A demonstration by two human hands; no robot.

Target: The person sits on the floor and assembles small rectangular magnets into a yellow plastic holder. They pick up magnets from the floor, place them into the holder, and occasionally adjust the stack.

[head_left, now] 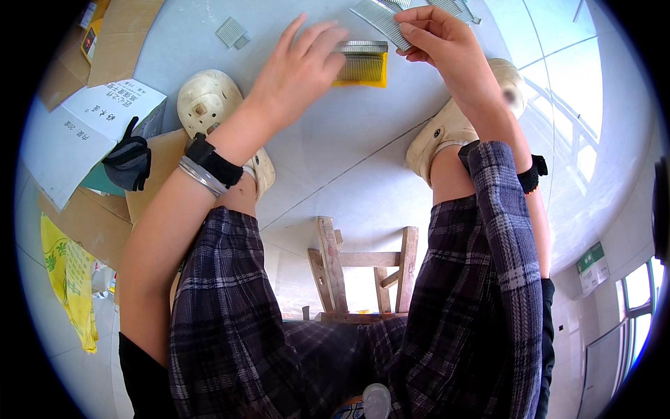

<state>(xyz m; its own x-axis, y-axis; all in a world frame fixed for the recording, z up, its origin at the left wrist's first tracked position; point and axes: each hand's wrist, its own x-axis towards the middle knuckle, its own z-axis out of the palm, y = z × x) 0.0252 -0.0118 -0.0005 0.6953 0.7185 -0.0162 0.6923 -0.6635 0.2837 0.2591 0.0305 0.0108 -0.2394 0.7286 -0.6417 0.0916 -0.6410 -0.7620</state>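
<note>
My right hand (436,38) pinches a silvery strip of collated nails (377,22) between thumb and fingers, above the floor at the top of the view. More nail strips (455,10) lie just beyond that hand. My left hand (303,59) is partly smeared by motion, its fingers stretched out and apart, with nothing visible in them. Its fingertips are nearest to a small yellow box (382,78) packed with rows of nails. The left hand hides the box's left end. A short piece of nail strip (231,32) lies on the floor farther left.
A white carton (98,115) and brown cardboard (132,42) stand at the left, with a dark glove (129,159) on the carton. A yellow plastic bag (68,279) lies lower left. My feet in cream clogs (209,101) flank the tiled floor. A wooden stool (370,260) is beneath me.
</note>
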